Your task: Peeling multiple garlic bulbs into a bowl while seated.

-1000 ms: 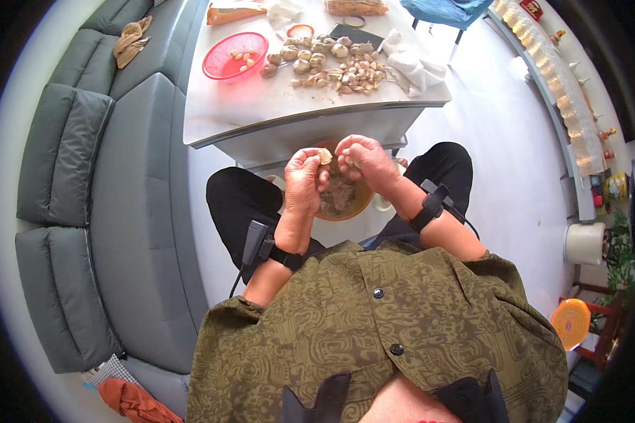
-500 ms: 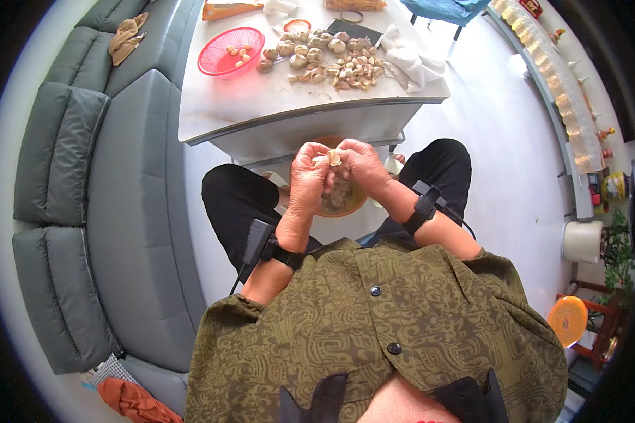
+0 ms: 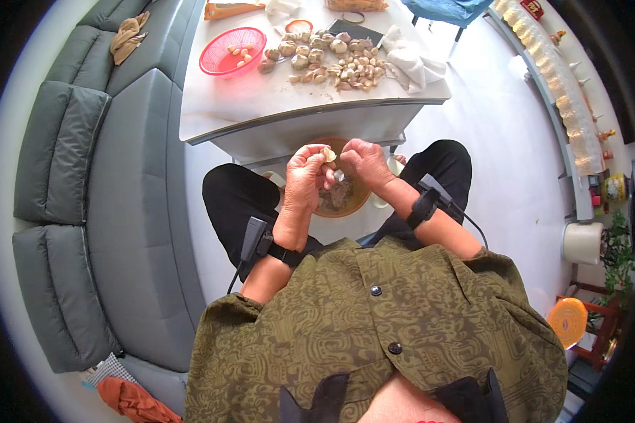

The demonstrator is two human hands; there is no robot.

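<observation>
My left hand (image 3: 307, 173) is closed in a pinch around a partly peeled garlic clove (image 3: 329, 154). Just to its right, my right hand (image 3: 368, 165) has its fingers curled together, apart from the clove; whatever they may hold is hidden. Beneath both hands, between my knees, stands an orange-rimmed bowl (image 3: 363, 201) with pale garlic skins (image 3: 337, 197) in it. A small whitish scrap (image 3: 339, 175) shows between the hands, above the bowl. On the table, loose garlic cloves (image 3: 360, 72) lie in a pile beside whole garlic bulbs (image 3: 300, 60).
The white table (image 3: 247, 106) stands ahead of my knees. On it are a red plastic basket (image 3: 209, 62) with several peeled cloves, a crumpled white cloth (image 3: 410, 62) and a dark flat object (image 3: 356, 31). A grey sofa (image 3: 137, 190) runs along my left.
My right hand has drawn away to the right from the clove, which stays in my left hand. A whitish scrap now shows between the hands.
</observation>
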